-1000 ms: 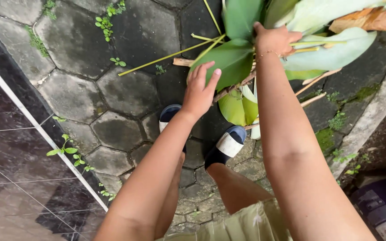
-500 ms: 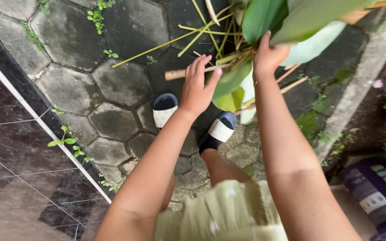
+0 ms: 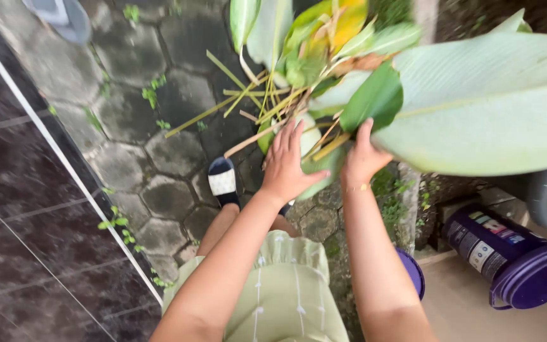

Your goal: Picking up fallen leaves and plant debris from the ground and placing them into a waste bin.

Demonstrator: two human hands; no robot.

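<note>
1. Green and pale, the bundle of large leaves (image 3: 413, 95) fills the view from about 12 o'clock round to 3 o'clock, with thin yellow-green stems (image 3: 254, 95) fanning out of it toward 10 o'clock.
2. Both bare arms reach up from 6 o'clock into the underside of that bundle, near the centre of the view.
3. The left hand (image 3: 286, 168) is spread flat, fingers wide and pressed against the stems and a pale leaf; it does not close round anything that can be seen.
4. The right hand (image 3: 362, 158) sits just at 3 o'clock of the left one, its thumb raised along a dark green leaf (image 3: 375, 98); its fingers go behind the leaves, so how tightly it grips cannot be told. A thin bracelet (image 3: 357, 187) circles its wrist.
5. Below the hands, at 7 o'clock of them, a foot in a dark slipper with a white band (image 3: 223, 180) stands on grey hexagonal paving stones (image 3: 172, 152) with small weeds in the joints.
6. A light green skirt (image 3: 280, 291) shows at 6 o'clock.
7. Dark glossy tiles (image 3: 26, 221) cover the 8 to 9 o'clock side.
8. A purple bucket (image 3: 508, 259) lies on its side at 4 o'clock.
</note>
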